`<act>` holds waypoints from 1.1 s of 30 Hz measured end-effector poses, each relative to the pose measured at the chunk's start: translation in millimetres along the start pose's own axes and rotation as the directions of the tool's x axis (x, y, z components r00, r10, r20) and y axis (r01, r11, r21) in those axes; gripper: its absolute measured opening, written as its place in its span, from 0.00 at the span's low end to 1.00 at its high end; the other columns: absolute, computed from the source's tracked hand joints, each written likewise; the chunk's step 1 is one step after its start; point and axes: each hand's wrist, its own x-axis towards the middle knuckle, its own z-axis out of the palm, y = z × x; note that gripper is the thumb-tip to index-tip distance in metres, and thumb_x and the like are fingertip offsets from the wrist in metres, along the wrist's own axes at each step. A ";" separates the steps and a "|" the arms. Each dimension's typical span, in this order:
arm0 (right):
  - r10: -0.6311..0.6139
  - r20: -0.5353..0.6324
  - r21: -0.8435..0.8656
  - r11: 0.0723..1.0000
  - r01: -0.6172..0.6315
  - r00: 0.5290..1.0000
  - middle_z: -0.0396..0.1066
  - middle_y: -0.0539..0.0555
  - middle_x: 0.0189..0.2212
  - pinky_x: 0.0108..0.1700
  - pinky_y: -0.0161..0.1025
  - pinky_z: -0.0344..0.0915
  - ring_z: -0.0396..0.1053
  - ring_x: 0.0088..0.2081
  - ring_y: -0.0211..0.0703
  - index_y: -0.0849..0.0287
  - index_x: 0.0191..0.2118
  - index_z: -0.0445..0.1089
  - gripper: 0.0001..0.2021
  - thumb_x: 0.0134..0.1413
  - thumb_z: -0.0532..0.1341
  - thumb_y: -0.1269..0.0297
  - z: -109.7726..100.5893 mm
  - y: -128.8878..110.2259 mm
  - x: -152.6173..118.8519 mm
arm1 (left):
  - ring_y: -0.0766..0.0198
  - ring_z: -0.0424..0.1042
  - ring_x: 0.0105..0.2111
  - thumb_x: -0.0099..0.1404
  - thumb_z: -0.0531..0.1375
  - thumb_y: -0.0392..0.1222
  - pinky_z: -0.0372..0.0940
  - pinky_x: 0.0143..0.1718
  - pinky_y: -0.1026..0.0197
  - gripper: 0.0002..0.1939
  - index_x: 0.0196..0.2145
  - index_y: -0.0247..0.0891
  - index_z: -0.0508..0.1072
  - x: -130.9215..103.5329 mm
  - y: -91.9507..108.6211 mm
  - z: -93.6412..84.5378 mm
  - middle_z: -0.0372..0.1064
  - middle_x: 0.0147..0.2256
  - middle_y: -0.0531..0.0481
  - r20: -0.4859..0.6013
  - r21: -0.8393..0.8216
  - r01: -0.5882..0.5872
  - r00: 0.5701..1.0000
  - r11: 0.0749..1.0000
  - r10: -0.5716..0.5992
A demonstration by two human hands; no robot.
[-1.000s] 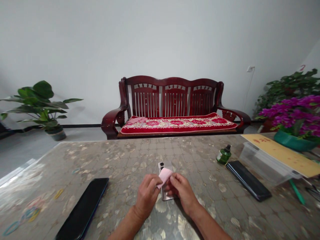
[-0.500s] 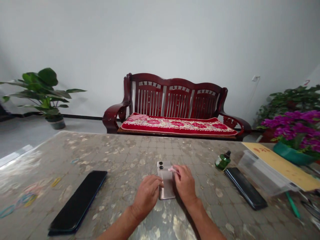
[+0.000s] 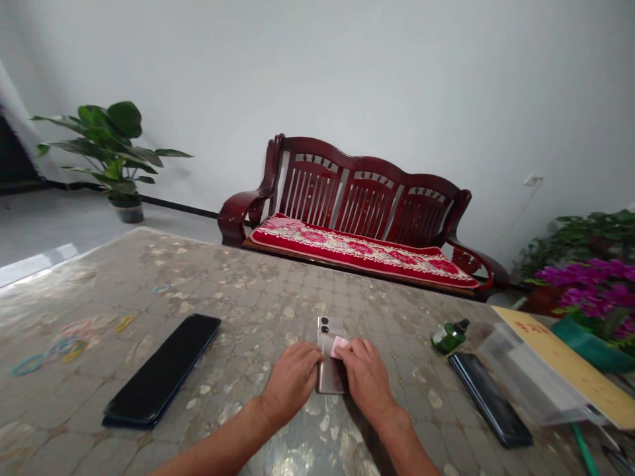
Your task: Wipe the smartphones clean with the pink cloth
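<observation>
A pale pinkish smartphone (image 3: 327, 380) lies back up on the table, its two dark camera lenses at the far end. My left hand (image 3: 294, 373) is closed at the phone's left edge, fingertips against it. My right hand (image 3: 370, 370) pinches a small pink cloth or paper piece (image 3: 339, 346) and presses it on the phone's back, right of the middle. The right fingers hide part of the phone's right edge.
A black phone (image 3: 163, 370) lies to the left, near several coloured rubber bands (image 3: 64, 347). On the right are a green bottle (image 3: 449, 336), another dark phone (image 3: 489, 396), a clear plastic box (image 3: 516, 373) under yellow card, and purple flowers (image 3: 595, 287).
My right hand has brought the pink piece down flatter onto the phone's back, slightly lower. My left hand stays at the phone's edge. The camera view has tilted.
</observation>
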 end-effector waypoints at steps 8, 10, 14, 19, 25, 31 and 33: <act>-0.060 -0.035 0.157 0.985 0.065 0.998 0.73 0.54 0.44 0.48 0.39 0.66 0.69 0.46 0.45 0.52 0.47 0.75 0.16 0.62 0.55 0.76 14.0 13.2 7.1 | 0.47 0.68 0.54 0.57 0.67 0.38 0.64 0.57 0.45 0.19 0.47 0.38 0.72 -6.0 5.5 5.7 0.70 0.53 0.42 0.088 0.075 -0.007 0.996 0.997 0.000; -0.048 -0.016 0.145 0.988 0.050 0.999 0.73 0.54 0.42 0.47 0.40 0.66 0.69 0.44 0.46 0.53 0.45 0.75 0.15 0.62 0.54 0.76 16.0 16.8 18.6 | 0.46 0.68 0.55 0.56 0.69 0.39 0.64 0.57 0.44 0.23 0.49 0.38 0.71 -7.1 7.0 7.3 0.68 0.55 0.40 0.117 0.096 -0.006 0.993 0.995 -0.005; -0.017 -0.018 0.131 0.991 0.019 1.000 0.72 0.56 0.41 0.48 0.40 0.66 0.68 0.45 0.47 0.55 0.40 0.76 0.15 0.62 0.53 0.76 17.3 21.1 42.6 | 0.46 0.67 0.55 0.56 0.68 0.39 0.64 0.58 0.45 0.24 0.51 0.38 0.71 -7.6 7.8 8.3 0.67 0.56 0.40 0.144 0.120 -0.006 0.989 0.993 -0.011; -0.063 -0.014 0.224 0.972 0.065 0.998 0.72 0.55 0.42 0.48 0.39 0.66 0.68 0.45 0.46 0.54 0.46 0.75 0.16 0.63 0.53 0.76 14.4 26.2 32.0 | 0.47 0.67 0.56 0.58 0.67 0.40 0.63 0.59 0.46 0.22 0.50 0.40 0.71 -6.9 9.2 5.4 0.68 0.56 0.41 0.161 0.124 -0.006 0.987 0.992 -0.014; -0.149 -0.010 0.196 0.969 0.148 0.989 0.74 0.54 0.41 0.47 0.39 0.64 0.68 0.44 0.45 0.55 0.44 0.75 0.16 0.63 0.52 0.77 16.7 34.1 26.8 | 0.49 0.65 0.58 0.60 0.67 0.40 0.60 0.61 0.48 0.20 0.50 0.39 0.70 -4.2 13.2 0.6 0.67 0.57 0.40 0.224 0.132 -0.021 0.975 0.991 -0.010; -0.096 -0.017 0.132 0.986 0.097 0.995 0.75 0.55 0.39 0.47 0.41 0.64 0.68 0.43 0.47 0.56 0.41 0.76 0.15 0.61 0.53 0.76 25.7 35.3 67.4 | 0.48 0.63 0.61 0.64 0.63 0.42 0.57 0.63 0.44 0.20 0.53 0.40 0.68 -4.7 8.8 2.5 0.64 0.60 0.38 0.242 0.146 -0.058 0.970 0.988 0.021; -0.123 -0.020 0.155 0.980 0.124 0.992 0.75 0.55 0.40 0.49 0.42 0.64 0.67 0.44 0.47 0.56 0.42 0.76 0.15 0.61 0.53 0.77 24.6 34.5 66.6 | 0.47 0.63 0.61 0.65 0.62 0.41 0.58 0.63 0.44 0.20 0.54 0.39 0.67 -4.8 8.1 1.8 0.64 0.60 0.38 0.241 0.144 -0.062 0.970 0.988 0.026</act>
